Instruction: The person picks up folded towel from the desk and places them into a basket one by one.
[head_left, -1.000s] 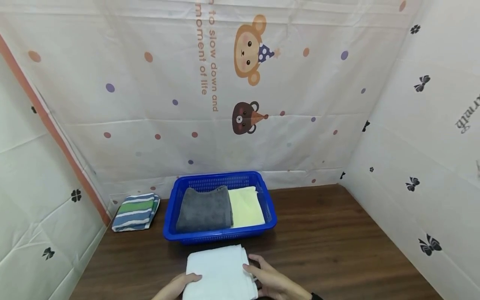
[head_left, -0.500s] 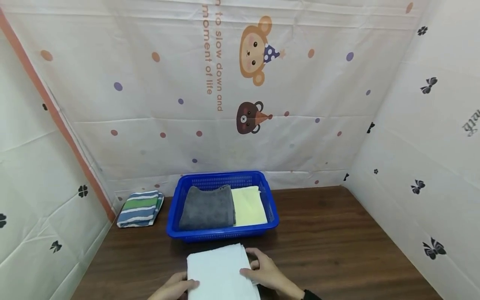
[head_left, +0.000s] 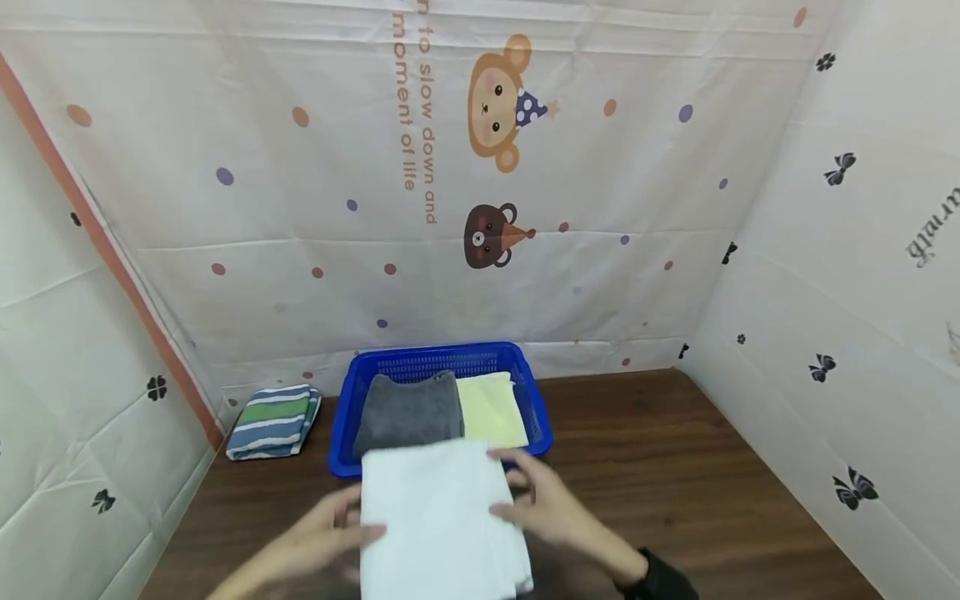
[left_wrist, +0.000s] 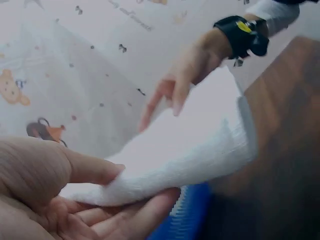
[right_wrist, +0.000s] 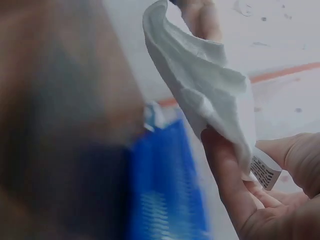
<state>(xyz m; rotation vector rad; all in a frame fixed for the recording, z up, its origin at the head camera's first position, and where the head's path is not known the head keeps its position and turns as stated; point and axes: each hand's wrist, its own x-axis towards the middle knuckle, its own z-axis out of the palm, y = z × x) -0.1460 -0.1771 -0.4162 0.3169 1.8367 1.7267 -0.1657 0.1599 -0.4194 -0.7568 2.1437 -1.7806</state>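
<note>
A folded white towel is held up between both hands, its far edge overlapping the front of the blue basket in the head view. My left hand grips its left side, thumb on top and fingers underneath, as the left wrist view shows. On the opposite side my right hand pinches the towel's layered edge between thumb and fingers. A printed label sticks out by that thumb in the right wrist view. Inside the basket lie a folded grey towel and a pale yellow towel, side by side.
A folded striped towel in blue, green and white lies left of the basket on the dark wooden table. Printed cloth walls close off the back and both sides.
Both hands have lifted the white towel and moved it forward, from near the table's front toward the basket. The basket and the other towels stay where they were.
</note>
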